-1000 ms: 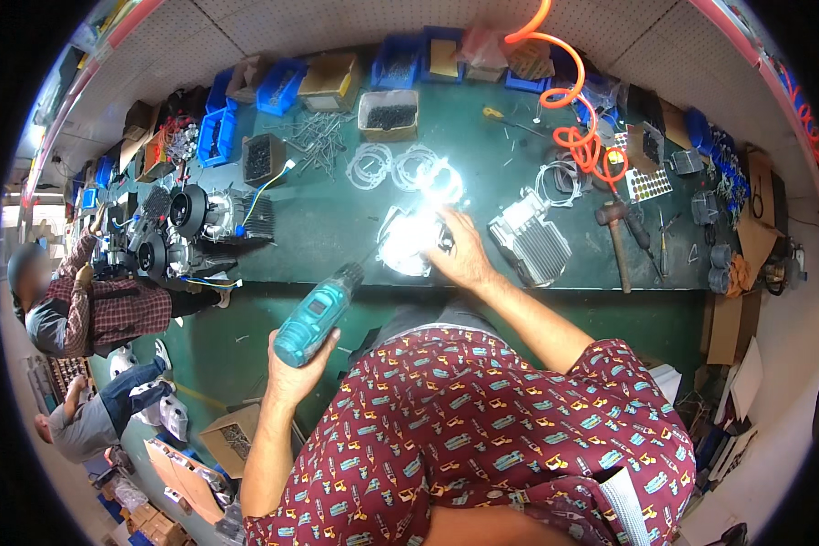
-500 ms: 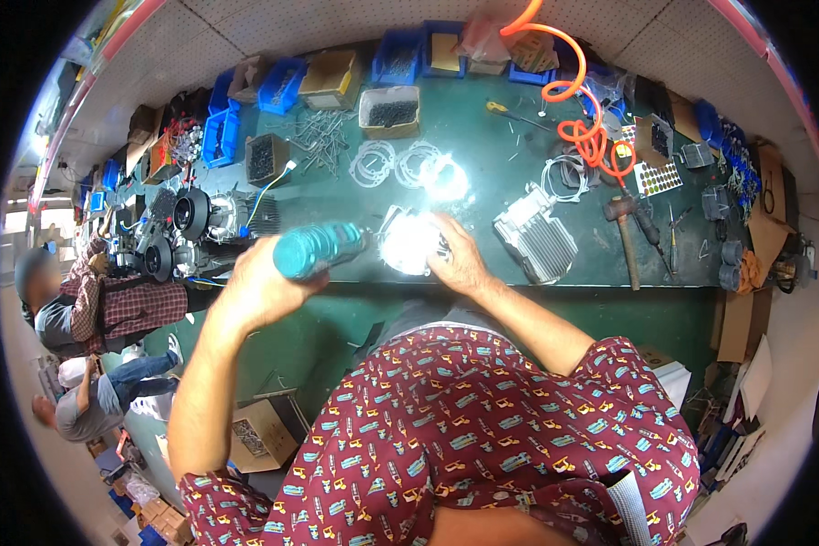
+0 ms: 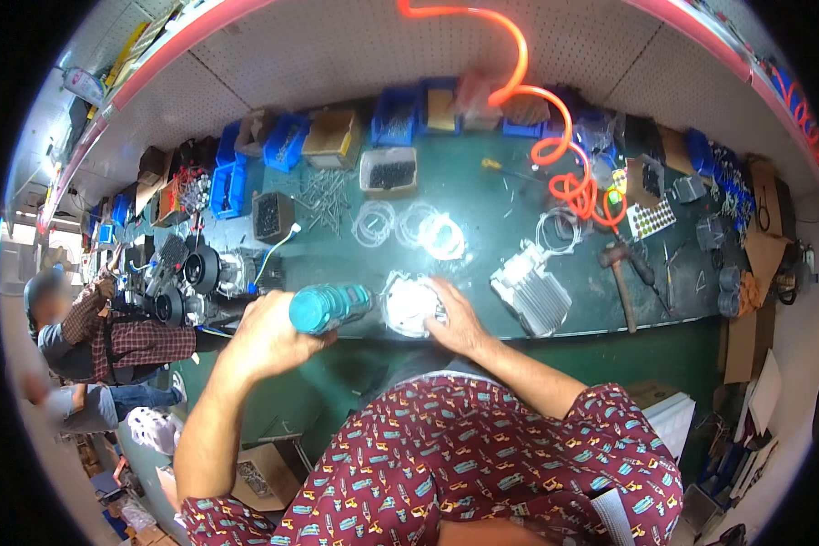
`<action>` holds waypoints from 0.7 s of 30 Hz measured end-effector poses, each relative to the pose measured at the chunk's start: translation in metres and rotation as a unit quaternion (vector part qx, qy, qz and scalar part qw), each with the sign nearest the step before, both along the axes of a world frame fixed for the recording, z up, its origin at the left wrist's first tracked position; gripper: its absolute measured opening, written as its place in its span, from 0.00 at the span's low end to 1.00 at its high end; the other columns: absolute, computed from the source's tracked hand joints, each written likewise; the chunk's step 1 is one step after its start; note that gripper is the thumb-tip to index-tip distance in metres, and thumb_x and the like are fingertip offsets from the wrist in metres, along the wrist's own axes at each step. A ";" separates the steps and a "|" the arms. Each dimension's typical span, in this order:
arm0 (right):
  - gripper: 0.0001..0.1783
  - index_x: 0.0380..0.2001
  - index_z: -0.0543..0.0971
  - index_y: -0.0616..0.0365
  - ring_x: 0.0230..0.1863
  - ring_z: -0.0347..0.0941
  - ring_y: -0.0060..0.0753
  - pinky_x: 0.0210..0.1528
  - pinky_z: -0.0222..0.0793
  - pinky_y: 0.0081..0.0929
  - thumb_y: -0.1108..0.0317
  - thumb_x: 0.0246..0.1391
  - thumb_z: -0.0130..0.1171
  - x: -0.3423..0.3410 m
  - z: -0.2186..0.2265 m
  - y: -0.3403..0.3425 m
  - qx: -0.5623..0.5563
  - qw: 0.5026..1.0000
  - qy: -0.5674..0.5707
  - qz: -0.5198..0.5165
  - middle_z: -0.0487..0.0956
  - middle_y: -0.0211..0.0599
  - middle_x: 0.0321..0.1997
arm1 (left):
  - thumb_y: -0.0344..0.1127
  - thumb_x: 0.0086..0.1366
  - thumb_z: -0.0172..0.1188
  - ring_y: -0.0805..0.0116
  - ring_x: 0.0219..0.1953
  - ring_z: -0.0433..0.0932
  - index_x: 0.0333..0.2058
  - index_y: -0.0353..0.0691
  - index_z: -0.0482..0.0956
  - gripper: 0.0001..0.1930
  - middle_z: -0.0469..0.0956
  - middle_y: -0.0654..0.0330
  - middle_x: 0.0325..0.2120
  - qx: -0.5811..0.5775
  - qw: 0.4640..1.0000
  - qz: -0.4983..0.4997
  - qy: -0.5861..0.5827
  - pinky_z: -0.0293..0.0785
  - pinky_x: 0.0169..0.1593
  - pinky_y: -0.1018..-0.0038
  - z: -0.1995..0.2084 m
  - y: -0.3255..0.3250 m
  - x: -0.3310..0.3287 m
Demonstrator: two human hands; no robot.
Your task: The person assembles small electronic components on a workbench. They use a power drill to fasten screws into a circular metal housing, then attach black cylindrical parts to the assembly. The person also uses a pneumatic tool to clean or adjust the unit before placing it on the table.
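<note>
My left hand (image 3: 280, 338) is wrapped round the handle of a teal power driver (image 3: 329, 308). The driver's front end points right, toward a round silver metal housing (image 3: 408, 307) at the bench's near edge; glare hides where its tip ends. On the right side of that housing, my right hand (image 3: 457, 322) grips the rim with fingers curled over it. Behind the housing lie thin ring gaskets (image 3: 416, 225), partly washed out by bright light. To the right of my right hand rests a finned metal casing (image 3: 532, 289).
A hammer (image 3: 618, 282) and screwdrivers lie at the right. An orange coiled hose (image 3: 569, 150) hangs over the bench. Blue bins (image 3: 227, 189), a box of black parts (image 3: 388, 173) and loose long bolts (image 3: 323, 202) line the back. Motor assemblies (image 3: 232, 271) stand left, near other people.
The view has tipped upward, so the bench sits lower in the picture. Both hands keep their holds, and the driver is slightly closer to the housing.
</note>
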State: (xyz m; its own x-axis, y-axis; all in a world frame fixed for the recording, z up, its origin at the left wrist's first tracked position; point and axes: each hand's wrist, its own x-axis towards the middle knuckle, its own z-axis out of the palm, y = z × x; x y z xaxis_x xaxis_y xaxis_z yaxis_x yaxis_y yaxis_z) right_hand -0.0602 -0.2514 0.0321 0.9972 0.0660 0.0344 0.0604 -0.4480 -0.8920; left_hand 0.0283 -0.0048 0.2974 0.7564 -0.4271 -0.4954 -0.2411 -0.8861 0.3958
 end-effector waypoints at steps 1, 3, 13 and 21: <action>0.37 0.64 0.66 0.61 0.67 0.63 0.58 0.69 0.59 0.42 0.60 0.51 0.61 0.001 0.006 -0.006 -0.022 1.000 0.018 0.009 0.66 0.59 0.66 | 0.40 0.50 0.72 0.47 0.39 0.82 0.37 0.43 0.84 0.15 0.83 0.48 0.33 -0.022 1.000 0.012 0.015 0.78 0.43 0.59 0.002 0.000 0.003; 0.37 0.63 0.68 0.60 0.68 0.62 0.58 0.69 0.59 0.42 0.56 0.52 0.64 0.008 0.012 -0.017 -0.037 0.998 0.031 0.048 0.66 0.60 0.66 | 0.38 0.52 0.72 0.49 0.34 0.84 0.35 0.38 0.84 0.13 0.84 0.49 0.30 -0.143 0.987 0.060 -0.042 0.79 0.41 0.63 -0.006 0.014 -0.008; 0.10 0.38 0.84 0.59 0.44 0.78 0.55 0.47 0.75 0.43 0.69 0.53 0.61 0.242 -0.020 -0.037 -0.162 0.981 -0.105 0.033 0.82 0.49 0.40 | 0.36 0.58 0.71 0.66 0.26 0.80 0.32 0.38 0.82 0.09 0.82 0.59 0.24 -0.240 0.919 0.287 -0.125 0.77 0.33 0.69 -0.093 0.051 -0.100; 0.08 0.31 0.86 0.51 0.42 0.81 0.48 0.46 0.76 0.41 0.68 0.45 0.63 0.361 -0.089 -0.005 -0.427 0.870 -0.046 0.244 0.84 0.45 0.35 | 0.36 0.62 0.69 0.68 0.39 0.79 0.45 0.37 0.80 0.15 0.82 0.60 0.37 -0.262 0.894 0.352 -0.090 0.76 0.43 0.67 -0.118 0.064 -0.149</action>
State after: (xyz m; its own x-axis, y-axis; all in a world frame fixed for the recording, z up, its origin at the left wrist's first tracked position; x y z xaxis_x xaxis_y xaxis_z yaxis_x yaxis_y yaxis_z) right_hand 0.3006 -0.2562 -0.0574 0.8394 0.5205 -0.1564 0.4819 -0.8459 -0.2286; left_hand -0.1207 0.0589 0.1793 0.9765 0.0479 -0.2102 0.2017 -0.5473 0.8123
